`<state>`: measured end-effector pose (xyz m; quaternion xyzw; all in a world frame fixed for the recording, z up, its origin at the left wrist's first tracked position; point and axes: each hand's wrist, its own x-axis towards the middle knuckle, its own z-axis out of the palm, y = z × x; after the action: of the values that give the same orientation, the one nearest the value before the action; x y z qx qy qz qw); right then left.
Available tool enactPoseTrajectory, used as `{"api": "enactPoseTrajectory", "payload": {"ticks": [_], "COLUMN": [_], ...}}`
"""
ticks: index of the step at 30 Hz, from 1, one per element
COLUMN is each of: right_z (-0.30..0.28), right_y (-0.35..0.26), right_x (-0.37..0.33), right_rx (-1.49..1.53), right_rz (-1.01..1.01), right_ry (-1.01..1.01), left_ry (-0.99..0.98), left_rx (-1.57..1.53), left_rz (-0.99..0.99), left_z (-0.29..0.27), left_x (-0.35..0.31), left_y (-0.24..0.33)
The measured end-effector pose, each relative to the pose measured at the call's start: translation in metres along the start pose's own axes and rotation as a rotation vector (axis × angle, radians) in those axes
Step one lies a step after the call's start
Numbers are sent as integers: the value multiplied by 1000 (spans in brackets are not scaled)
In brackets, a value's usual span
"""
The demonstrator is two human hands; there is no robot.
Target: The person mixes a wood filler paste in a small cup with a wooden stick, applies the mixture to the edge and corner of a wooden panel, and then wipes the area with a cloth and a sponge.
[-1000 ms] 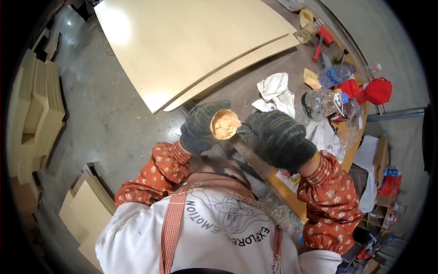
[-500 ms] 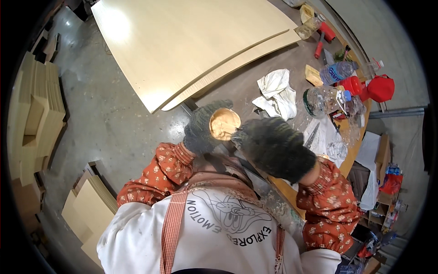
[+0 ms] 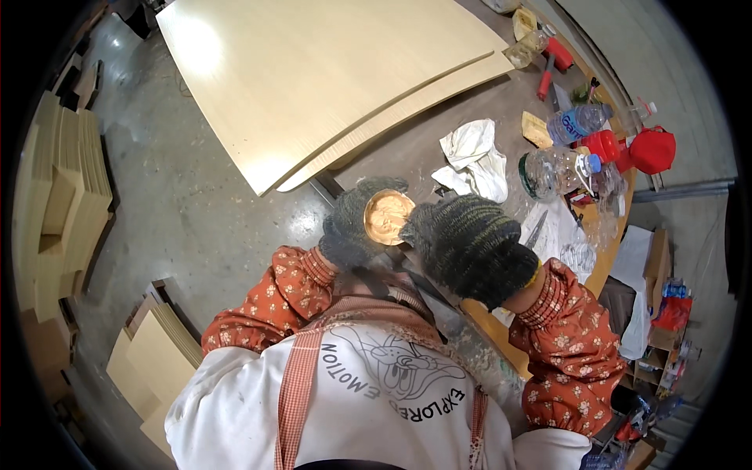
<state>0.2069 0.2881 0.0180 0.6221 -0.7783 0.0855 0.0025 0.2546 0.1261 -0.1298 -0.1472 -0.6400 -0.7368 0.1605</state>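
My left hand (image 3: 352,223), in a dark knit glove, is wrapped round a small round cup of beige paste (image 3: 388,217), its open top facing up. The paste surface looks stirred and uneven. Against the cup's right rim sits my right hand (image 3: 474,247), gloved in dark grey-green knit. Its fingers are closed, palm down, and whatever they grip is hidden beneath the glove. A crumpled white cloth (image 3: 475,159) lies on the table just beyond my right hand.
Pale wood panels (image 3: 337,78) are stacked on the table, overhanging its left side. Plastic bottles (image 3: 552,172), a red cap-like object (image 3: 653,150) and a yellow sponge (image 3: 536,129) crowd the right edge. A blade-like tool (image 3: 537,229) lies on white paper. More boards (image 3: 160,352) stand on the floor left.
My right hand has turned slightly, its back now facing up more, and its forearm has shifted a little right. The cup and my left hand have moved slightly right.
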Motion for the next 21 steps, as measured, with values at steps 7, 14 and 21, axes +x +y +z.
{"api": "enactPoseTrajectory", "payload": {"ticks": [7, 14, 21], "right_z": [-22, -48, -23], "right_y": [-9, -18, -14], "right_x": [-3, 16, 11], "right_rx": [82, 94, 115], "right_rz": [-29, 107, 31], "right_ry": [-69, -373, 30], "left_ry": [20, 186, 25], "left_rx": [87, -391, 94], "left_rz": [-114, -320, -100], "left_z": [-2, 1, -4], "left_x": [-4, -13, -2], "left_y": [8, -6, 6]}}
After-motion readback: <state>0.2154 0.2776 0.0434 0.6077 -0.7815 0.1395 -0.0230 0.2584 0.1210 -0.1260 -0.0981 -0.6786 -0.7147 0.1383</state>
